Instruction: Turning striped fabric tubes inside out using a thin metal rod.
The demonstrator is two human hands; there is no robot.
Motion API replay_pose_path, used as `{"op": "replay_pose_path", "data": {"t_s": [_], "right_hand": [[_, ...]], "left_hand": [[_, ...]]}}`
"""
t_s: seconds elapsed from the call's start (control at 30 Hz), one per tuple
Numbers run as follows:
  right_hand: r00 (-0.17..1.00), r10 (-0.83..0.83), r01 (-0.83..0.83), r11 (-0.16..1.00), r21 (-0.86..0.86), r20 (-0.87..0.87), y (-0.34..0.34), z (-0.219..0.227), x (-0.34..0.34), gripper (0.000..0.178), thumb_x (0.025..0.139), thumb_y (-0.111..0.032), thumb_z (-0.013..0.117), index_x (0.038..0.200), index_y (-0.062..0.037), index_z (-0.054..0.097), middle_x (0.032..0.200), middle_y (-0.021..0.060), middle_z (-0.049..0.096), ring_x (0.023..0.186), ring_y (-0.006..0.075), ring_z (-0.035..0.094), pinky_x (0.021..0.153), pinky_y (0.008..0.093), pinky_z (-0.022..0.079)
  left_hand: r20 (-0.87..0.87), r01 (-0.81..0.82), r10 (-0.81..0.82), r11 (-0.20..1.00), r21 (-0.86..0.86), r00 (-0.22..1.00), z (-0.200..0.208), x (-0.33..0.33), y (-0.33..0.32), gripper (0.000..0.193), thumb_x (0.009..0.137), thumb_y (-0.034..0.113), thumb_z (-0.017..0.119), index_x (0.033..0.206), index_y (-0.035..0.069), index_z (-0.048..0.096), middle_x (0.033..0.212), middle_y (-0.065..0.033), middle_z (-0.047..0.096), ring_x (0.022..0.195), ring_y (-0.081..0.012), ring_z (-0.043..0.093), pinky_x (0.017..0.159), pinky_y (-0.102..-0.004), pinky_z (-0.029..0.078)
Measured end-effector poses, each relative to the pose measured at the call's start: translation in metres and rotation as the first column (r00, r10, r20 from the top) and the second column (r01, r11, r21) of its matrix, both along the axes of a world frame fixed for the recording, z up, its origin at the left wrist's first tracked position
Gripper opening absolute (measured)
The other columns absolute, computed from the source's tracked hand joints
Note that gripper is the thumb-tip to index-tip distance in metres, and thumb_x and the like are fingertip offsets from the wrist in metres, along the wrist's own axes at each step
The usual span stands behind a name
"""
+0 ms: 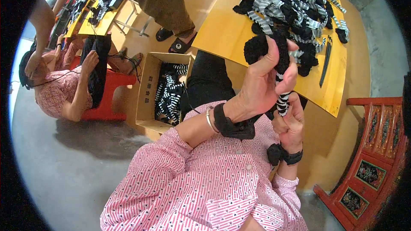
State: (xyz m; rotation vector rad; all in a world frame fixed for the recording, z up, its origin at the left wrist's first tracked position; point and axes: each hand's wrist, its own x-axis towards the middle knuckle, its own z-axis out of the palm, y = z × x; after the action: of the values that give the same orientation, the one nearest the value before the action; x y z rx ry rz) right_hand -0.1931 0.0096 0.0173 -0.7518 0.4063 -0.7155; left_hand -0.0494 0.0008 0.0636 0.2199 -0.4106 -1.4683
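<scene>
The black-and-white striped fabric piece (pixel 282 100) stretches between the left hand (pixel 261 83), which grips its fuzzy black upper part (pixel 282 55), and the right hand (pixel 292 125), pinching its lower end, seemingly to hold it steady, with similar pieces (pixel 266 2) heaped beyond both hands on the worktop (pixel 223 28).

There on the side panel of an open cardboard box (pixel 147 110), dark printed characters (pixel 150 89) catch the eye, four of them, stacked in a single column and standing out crisply against the brown board; and over on a dark slipper (pixel 183 46), a small round pale emblem (pixel 178 46), too tiny to read.
</scene>
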Motion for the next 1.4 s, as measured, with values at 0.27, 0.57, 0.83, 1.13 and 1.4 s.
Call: {"op": "replay_pose_path", "data": {"t_s": [0.27, 0.57, 0.83, 1.13, 1.4], "right_hand": [[0.998, 0.05, -0.054, 0.994, 0.099, 0.038, 0.003, -0.011, -0.01, 0.04, 0.082, -0.024, 0.054, 0.117, -0.0094, 0.041, 0.061, -0.0017, 0.039, 0.041, 0.0039, 0.025, 0.038, 0.018, 0.019], [0.999, 0.032, -0.032, 0.998, 0.047, 0.013, 0.0, -0.008, -0.003, 0.017, 0.083, -0.019, 0.052, 0.093, -0.0101, 0.041, 0.058, -0.0027, 0.037, 0.039, 0.0036, 0.023, 0.036, 0.0182, 0.016], [0.999, -0.018, 0.024, 0.994, 0.109, -0.049, 0.002, 0.005, 0.015, 0.014, 0.084, -0.018, 0.05, 0.09, -0.0117, 0.039, 0.054, -0.0034, 0.033, 0.038, 0.0028, 0.021, 0.036, 0.0177, 0.015], [0.993, 0.102, -0.111, 0.978, 0.176, 0.058, -0.007, -0.003, 0.006, 0.022, 0.082, -0.023, 0.053, 0.095, -0.011, 0.04, 0.052, -0.0048, 0.029, 0.037, 0.0028, 0.021, 0.035, 0.018, 0.014], [0.99, 0.125, -0.138, 0.962, 0.235, 0.07, -0.005, -0.006, 0.008, 0.031, 0.082, -0.032, 0.053, 0.1, -0.0102, 0.04, 0.051, -0.0044, 0.029, 0.037, 0.0029, 0.022, 0.034, 0.0183, 0.015]], "left_hand": [[0.021, -0.053, 0.052, 0.998, 0.039, 0.998, 0.006, 0.001, 0.0, 0.037, 0.088, 0.041, 0.035, 0.112, 0.014, 0.042, 0.063, -0.0064, 0.046, 0.045, -0.0105, 0.033, 0.045, -0.0226, 0.03], [-0.069, 0.019, -0.02, 1.0, -0.015, 0.997, 0.0, -0.003, 0.002, 0.043, 0.089, 0.046, 0.027, 0.092, 0.008, 0.047, 0.047, 0.0001, 0.037, 0.036, -0.0065, 0.024, 0.038, -0.0201, 0.022], [-0.065, 0.033, -0.034, 0.999, -0.022, 0.997, -0.004, 0.003, -0.001, 0.041, 0.088, 0.046, 0.029, 0.091, 0.009, 0.047, 0.044, 0.0032, 0.031, 0.035, -0.0062, 0.02, 0.036, -0.0206, 0.017], [0.204, -0.177, 0.158, 0.981, 0.08, 0.966, 0.004, 0.0, -0.002, 0.035, 0.09, 0.036, 0.034, 0.112, 0.01, 0.041, 0.053, -0.0015, 0.041, 0.041, -0.008, 0.032, 0.04, -0.0204, 0.026], [0.253, -0.218, 0.206, 0.976, 0.018, 0.945, 0.001, 0.01, -0.005, 0.032, 0.091, 0.029, 0.035, 0.117, 0.01, 0.038, 0.061, -0.0066, 0.05, 0.044, -0.0099, 0.039, 0.043, -0.0208, 0.032]]}}
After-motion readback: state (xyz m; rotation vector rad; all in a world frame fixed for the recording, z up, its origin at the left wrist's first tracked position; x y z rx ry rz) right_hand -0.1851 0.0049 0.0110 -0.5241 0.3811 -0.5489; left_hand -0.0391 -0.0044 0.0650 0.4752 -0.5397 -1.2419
